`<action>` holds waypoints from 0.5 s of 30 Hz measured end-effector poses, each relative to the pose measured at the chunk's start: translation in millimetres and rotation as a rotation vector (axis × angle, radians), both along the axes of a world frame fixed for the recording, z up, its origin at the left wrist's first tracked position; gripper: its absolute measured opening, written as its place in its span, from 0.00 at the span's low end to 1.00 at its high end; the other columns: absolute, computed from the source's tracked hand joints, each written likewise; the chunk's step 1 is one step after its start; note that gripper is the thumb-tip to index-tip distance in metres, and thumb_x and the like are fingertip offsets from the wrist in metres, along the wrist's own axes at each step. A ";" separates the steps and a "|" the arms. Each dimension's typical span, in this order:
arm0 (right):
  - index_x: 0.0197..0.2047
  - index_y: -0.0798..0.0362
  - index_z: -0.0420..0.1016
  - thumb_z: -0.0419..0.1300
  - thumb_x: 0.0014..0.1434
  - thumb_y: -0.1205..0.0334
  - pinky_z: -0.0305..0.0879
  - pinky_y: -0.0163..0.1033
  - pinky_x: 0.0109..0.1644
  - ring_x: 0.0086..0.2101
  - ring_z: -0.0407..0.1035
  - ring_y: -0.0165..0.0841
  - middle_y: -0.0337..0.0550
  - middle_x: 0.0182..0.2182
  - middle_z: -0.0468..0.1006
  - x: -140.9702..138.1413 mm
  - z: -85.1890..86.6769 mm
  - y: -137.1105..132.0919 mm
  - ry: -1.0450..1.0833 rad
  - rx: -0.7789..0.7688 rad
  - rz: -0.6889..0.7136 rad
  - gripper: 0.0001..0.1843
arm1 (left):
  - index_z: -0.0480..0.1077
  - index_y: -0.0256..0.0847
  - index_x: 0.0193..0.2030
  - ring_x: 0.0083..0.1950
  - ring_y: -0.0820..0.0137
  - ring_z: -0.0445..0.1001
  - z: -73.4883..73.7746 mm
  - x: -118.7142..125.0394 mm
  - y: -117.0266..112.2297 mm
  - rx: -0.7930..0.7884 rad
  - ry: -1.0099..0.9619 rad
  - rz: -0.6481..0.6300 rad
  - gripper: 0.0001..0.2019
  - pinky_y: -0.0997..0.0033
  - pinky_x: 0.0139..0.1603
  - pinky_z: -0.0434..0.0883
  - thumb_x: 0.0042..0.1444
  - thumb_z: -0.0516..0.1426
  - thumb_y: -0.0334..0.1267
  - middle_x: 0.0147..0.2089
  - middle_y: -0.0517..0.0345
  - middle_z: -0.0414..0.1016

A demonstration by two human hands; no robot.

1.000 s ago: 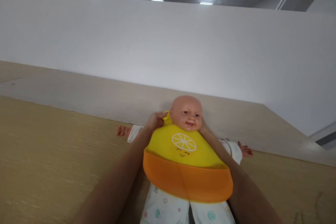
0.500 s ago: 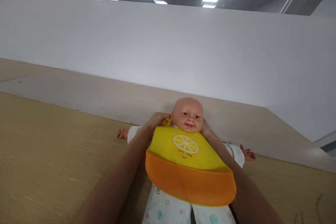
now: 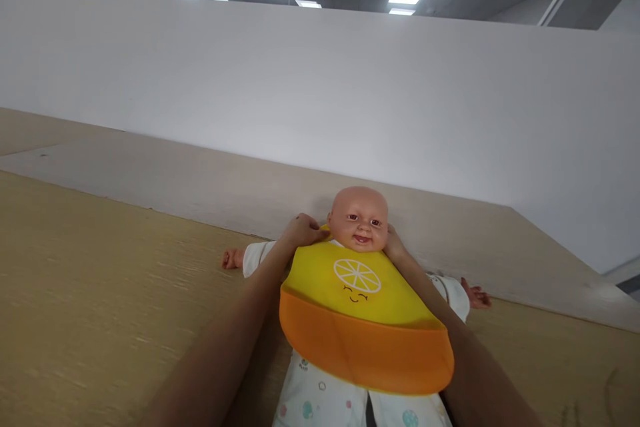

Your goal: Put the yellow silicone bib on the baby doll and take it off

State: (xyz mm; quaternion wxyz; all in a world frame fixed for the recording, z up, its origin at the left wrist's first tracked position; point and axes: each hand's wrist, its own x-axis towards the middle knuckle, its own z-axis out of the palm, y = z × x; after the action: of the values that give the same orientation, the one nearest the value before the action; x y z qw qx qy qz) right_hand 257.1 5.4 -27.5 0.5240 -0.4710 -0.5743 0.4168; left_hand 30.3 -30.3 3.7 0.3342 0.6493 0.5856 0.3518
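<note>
A baby doll (image 3: 361,216) in a white patterned suit lies on its back on the tan table (image 3: 100,307), arms spread. A yellow bib (image 3: 357,310) with a lemon print and an orange pocket covers its chest. My left hand (image 3: 300,232) is closed on the bib's neck strap at the doll's left side of the neck as I see it. My right hand (image 3: 394,246) reaches behind the other side of the neck, its fingers hidden by the doll's head.
A white partition wall (image 3: 320,93) stands just behind the table's far edge. The table stretches wide to the left and right of the doll. Ceiling lights show above.
My left hand has shifted slightly along the bib strap toward the doll's neck and pressed lower. The view has drifted a little; the doll lies the same.
</note>
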 end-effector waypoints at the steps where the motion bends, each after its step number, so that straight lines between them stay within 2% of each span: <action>1: 0.22 0.54 0.73 0.62 0.35 0.49 0.66 0.49 0.45 0.38 0.70 0.43 0.50 0.32 0.79 -0.5 0.9 -1.2 0.003 -0.004 0.001 0.16 | 0.63 0.38 0.09 0.20 0.76 0.57 0.4 -0.2 0.1 0.015 0.007 0.005 0.16 0.74 0.20 0.45 0.37 0.62 0.41 0.11 0.64 0.54; 5: 0.21 0.53 0.73 0.64 0.33 0.48 0.66 0.48 0.45 0.38 0.70 0.43 0.49 0.30 0.80 -1.9 5.4 -4.3 -0.004 -0.026 0.007 0.17 | 0.65 0.38 0.10 0.20 0.76 0.58 -1.5 -3.8 2.0 -0.006 -0.001 0.009 0.16 0.74 0.20 0.48 0.37 0.63 0.43 0.11 0.63 0.58; 7: 0.20 0.53 0.73 0.64 0.32 0.48 0.66 0.48 0.45 0.38 0.70 0.44 0.48 0.30 0.80 -2.3 7.6 -4.7 -0.014 -0.038 -0.002 0.17 | 0.64 0.37 0.11 0.18 0.77 0.56 -4.3 -6.9 2.7 -0.046 -0.085 -0.015 0.17 0.75 0.20 0.48 0.38 0.62 0.45 0.12 0.63 0.58; 11: 0.21 0.54 0.73 0.65 0.32 0.48 0.66 0.49 0.45 0.38 0.70 0.44 0.49 0.30 0.79 -2.7 8.5 -4.9 -0.015 -0.042 -0.010 0.17 | 0.65 0.37 0.15 0.16 0.79 0.55 -8.4 -11.3 0.2 -0.173 -0.443 -0.148 0.19 0.75 0.19 0.50 0.37 0.63 0.50 0.14 0.64 0.59; 15: 0.22 0.54 0.73 0.63 0.35 0.45 0.66 0.48 0.42 0.37 0.70 0.43 0.48 0.28 0.79 -1.8 2.9 -3.0 -0.033 -0.005 0.006 0.19 | 0.67 0.36 0.20 0.16 0.80 0.56 -5.8 -10.0 -6.0 -0.245 -0.732 -0.264 0.17 0.77 0.19 0.53 0.36 0.65 0.48 0.16 0.65 0.62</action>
State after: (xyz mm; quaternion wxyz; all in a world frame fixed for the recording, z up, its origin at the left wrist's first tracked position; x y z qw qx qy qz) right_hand 255.3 2.4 -24.5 0.5122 -0.4773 -0.5833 0.4119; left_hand 20.3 -36.3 -2.1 0.6378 0.5060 0.3772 0.4414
